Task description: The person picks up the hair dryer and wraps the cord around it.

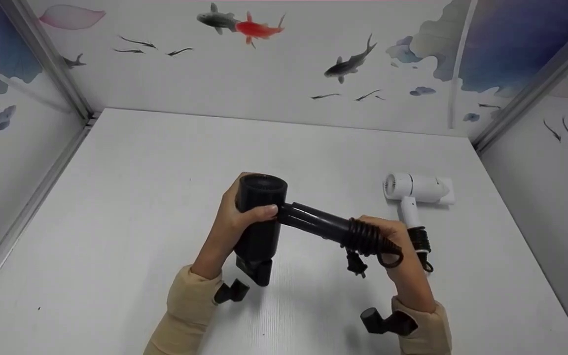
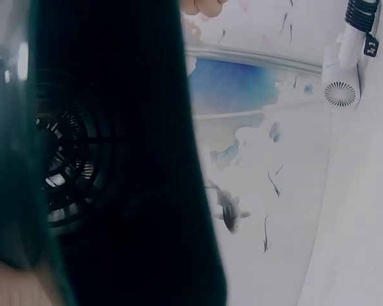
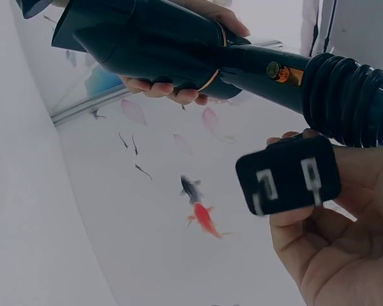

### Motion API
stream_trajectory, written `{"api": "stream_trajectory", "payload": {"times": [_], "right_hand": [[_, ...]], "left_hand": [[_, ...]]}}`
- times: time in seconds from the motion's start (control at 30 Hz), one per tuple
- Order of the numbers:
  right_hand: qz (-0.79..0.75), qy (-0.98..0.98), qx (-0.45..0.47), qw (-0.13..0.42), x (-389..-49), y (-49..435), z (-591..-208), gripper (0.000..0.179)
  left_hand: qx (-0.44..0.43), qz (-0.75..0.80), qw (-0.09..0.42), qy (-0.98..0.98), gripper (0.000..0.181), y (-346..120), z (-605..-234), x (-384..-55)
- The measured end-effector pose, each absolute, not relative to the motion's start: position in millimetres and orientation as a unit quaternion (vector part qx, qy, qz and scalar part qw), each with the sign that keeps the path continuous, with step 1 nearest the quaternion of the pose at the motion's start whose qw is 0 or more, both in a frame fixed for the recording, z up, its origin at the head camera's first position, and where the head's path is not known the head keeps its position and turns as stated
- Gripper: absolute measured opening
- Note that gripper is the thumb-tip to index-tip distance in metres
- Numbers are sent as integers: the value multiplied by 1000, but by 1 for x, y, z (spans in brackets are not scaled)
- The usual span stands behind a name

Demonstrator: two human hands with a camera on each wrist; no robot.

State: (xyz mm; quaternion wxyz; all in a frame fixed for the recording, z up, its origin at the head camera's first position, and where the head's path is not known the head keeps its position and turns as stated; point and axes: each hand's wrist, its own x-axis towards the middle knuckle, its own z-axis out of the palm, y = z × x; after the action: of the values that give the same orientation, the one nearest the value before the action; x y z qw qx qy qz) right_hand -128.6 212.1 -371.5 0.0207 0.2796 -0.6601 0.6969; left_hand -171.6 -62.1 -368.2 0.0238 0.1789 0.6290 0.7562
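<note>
A black hair dryer (image 1: 259, 241) is held up above the white table, its barrel upright and its handle (image 1: 313, 222) slanting to the right. My left hand (image 1: 232, 212) grips the barrel, thumb across its near side. At the handle's end, my right hand (image 1: 392, 234) holds the part wound with black cord (image 1: 360, 234); the handle hides some of its fingers. A two-pin plug (image 3: 284, 185) hangs by the right hand's fingers in the right wrist view. The barrel's dark grille (image 2: 64, 153) fills much of the left wrist view.
A white hair dryer (image 1: 429, 190) with black cord (image 1: 419, 239) round its handle lies on the table (image 1: 165, 158), beyond the right hand. Panels with painted fish (image 1: 259, 30) stand behind and at both sides. Dark mounts sit on both wrists.
</note>
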Motion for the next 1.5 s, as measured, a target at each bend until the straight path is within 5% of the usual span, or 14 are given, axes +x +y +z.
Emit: {"api": "stream_trajectory", "payload": {"times": [0.4,0.7,0.93,1.5], "right_hand": [[720,-628,275,-109,-130,211,-363,22],[695,-650,247,-184,-129,226,-369,70],[609,-706,296,-207,-133,229,-377,33],[571,-777,186,-186,-132,214,-375,40]], "left_hand": [[219,736,2,640,49,-60,-367,-169],[245,695,-11,676,50,-62,-370,-170],[248,639,8,728,50,-59,-372,-170],[231,610,8,758,69,-54,-380,-175]]}}
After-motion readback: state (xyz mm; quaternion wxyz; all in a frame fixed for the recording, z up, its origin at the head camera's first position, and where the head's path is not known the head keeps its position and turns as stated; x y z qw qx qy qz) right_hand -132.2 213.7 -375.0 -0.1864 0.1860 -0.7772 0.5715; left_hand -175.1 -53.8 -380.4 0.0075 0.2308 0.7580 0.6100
